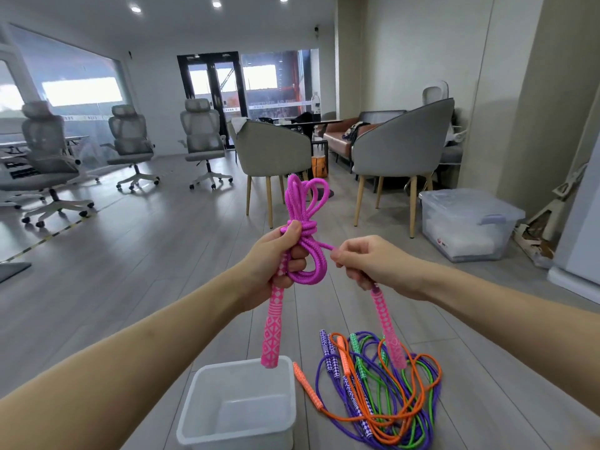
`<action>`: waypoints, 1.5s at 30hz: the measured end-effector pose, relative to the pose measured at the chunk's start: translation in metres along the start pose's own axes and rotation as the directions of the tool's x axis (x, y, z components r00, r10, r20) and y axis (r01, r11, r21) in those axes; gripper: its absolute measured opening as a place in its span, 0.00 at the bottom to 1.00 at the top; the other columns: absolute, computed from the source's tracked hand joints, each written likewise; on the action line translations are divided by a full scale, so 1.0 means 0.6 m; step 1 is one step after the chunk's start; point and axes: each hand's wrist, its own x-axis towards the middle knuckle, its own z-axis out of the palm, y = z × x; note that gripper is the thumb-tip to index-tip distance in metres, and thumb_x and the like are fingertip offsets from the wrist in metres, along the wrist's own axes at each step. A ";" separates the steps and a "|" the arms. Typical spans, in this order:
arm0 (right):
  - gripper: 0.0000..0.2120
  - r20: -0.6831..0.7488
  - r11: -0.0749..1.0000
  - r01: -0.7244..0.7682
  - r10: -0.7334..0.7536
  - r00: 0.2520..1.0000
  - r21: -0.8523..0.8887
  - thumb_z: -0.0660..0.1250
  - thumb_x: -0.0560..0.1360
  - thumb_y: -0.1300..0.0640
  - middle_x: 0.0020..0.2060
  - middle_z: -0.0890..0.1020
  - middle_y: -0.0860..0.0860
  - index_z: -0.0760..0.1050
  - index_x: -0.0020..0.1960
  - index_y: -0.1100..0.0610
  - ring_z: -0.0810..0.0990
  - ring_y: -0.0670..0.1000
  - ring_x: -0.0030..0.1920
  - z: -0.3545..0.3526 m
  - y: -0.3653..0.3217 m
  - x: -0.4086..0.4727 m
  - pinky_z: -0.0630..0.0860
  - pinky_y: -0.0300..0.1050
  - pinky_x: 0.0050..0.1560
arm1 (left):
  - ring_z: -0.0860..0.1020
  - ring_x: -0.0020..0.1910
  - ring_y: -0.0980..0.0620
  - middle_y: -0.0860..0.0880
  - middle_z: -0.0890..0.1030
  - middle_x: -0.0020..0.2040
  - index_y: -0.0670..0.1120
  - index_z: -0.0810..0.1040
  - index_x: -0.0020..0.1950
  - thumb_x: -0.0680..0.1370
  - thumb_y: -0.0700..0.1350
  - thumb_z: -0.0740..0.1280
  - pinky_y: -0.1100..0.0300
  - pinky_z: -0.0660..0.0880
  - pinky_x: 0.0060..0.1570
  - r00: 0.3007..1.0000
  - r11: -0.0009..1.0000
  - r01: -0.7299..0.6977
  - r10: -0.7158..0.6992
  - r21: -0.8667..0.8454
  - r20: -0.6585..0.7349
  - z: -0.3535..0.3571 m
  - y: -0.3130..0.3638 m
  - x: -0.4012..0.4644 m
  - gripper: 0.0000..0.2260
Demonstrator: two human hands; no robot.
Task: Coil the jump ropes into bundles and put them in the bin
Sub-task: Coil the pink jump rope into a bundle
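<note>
1. The left hand [285, 254] has its fingers curled tight round the pink rope [305, 222], right where the wraps cross, and round the top of one pink handle [272, 329].
2. The right hand [367, 261] pinches the loose end of the rope, and the other pink handle [389, 329] hangs down at 6 o'clock from it.
3. The rope looks soft, bendy and light. I think the loops will spring open if the middle is let go, so hold the wrapped middle.
4. The handles look hard and easy to hold.
5. The white bin [240, 404] sits on the floor at 6 o'clock.
6. The other ropes [383, 394] lie in a pile at 3 o'clock from the bin.
</note>
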 end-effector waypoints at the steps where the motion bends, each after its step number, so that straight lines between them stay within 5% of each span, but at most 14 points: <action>1: 0.11 0.036 1.000 0.001 -0.001 0.999 -0.004 0.70 0.81 0.50 0.33 0.77 0.51 0.78 0.49 0.58 0.74 0.48 0.32 0.001 0.012 -0.001 0.72 0.42 0.34 | 0.66 0.29 0.57 0.53 0.67 0.33 0.45 0.74 0.63 0.84 0.54 0.61 0.67 0.60 0.21 1.000 1.000 -0.014 0.014 -0.028 -0.008 0.000 0.006 0.001 0.15; 5: 0.05 0.136 0.999 -0.016 0.020 0.990 -0.031 0.73 0.78 0.60 0.42 0.83 0.51 0.79 0.52 0.58 0.81 0.49 0.43 0.013 0.060 -0.004 0.79 0.45 0.51 | 0.66 0.28 0.57 0.52 0.67 0.33 0.46 0.72 0.59 0.84 0.55 0.61 0.67 0.61 0.20 1.000 0.999 -0.011 0.011 -0.037 -0.007 -0.004 0.012 -0.005 0.13; 9: 0.12 0.133 0.995 -0.063 0.073 0.988 -0.076 0.73 0.75 0.67 0.51 0.86 0.55 0.72 0.52 0.57 0.85 0.54 0.54 0.030 0.088 -0.002 0.81 0.49 0.59 | 0.66 0.29 0.57 0.53 0.68 0.32 0.45 0.73 0.54 0.84 0.55 0.61 0.67 0.59 0.21 1.000 1.000 -0.003 0.003 -0.004 -0.002 0.002 0.006 -0.004 0.13; 14: 0.16 0.093 0.955 -0.214 0.237 0.967 -0.208 0.72 0.78 0.64 0.52 0.85 0.56 0.70 0.59 0.52 0.83 0.51 0.46 0.022 0.102 -0.005 0.79 0.43 0.43 | 0.68 0.31 0.56 0.51 0.70 0.34 0.44 0.75 0.57 0.84 0.56 0.61 0.66 0.63 0.21 0.997 1.000 -0.006 0.006 -0.003 -0.076 -0.017 0.008 0.004 0.15; 17: 0.08 0.007 0.945 -0.238 0.246 0.969 -0.224 0.74 0.77 0.59 0.49 0.86 0.58 0.78 0.55 0.56 0.83 0.50 0.43 0.014 0.101 -0.002 0.80 0.43 0.40 | 0.70 0.31 0.55 0.50 0.74 0.35 0.43 0.77 0.56 0.84 0.56 0.60 0.64 0.67 0.23 0.983 0.992 0.027 -0.005 0.120 -0.181 -0.028 -0.002 0.008 0.17; 24: 0.12 -0.071 0.929 -0.165 0.199 0.977 0.330 0.69 0.81 0.56 0.41 0.79 0.55 0.79 0.58 0.64 0.80 0.52 0.40 -0.004 0.035 0.006 0.78 0.44 0.42 | 0.72 0.31 0.57 0.47 0.77 0.44 0.49 0.80 0.62 0.85 0.56 0.59 0.64 0.70 0.28 0.963 0.955 0.098 -0.020 0.279 -0.269 -0.051 -0.025 0.011 0.16; 31: 0.11 -0.119 0.843 -0.058 0.143 0.983 0.534 0.64 0.84 0.52 0.31 0.70 0.50 0.73 0.52 0.62 0.64 0.45 0.28 0.010 -0.013 0.015 0.62 0.36 0.23 | 0.71 0.32 0.56 0.47 0.76 0.44 0.46 0.77 0.64 0.84 0.58 0.60 0.64 0.70 0.29 0.966 0.929 0.126 -0.034 0.349 -0.257 -0.038 -0.039 0.017 0.19; 45: 0.11 -0.388 0.924 0.076 0.081 0.918 0.374 0.61 0.85 0.52 0.38 0.77 0.57 0.68 0.62 0.59 0.79 0.48 0.31 0.030 -0.040 0.023 0.81 0.42 0.33 | 0.75 0.30 0.57 0.49 0.80 0.39 0.47 0.77 0.60 0.84 0.60 0.59 0.65 0.71 0.30 0.985 0.895 0.133 -0.071 0.425 -0.160 0.000 -0.049 0.019 0.18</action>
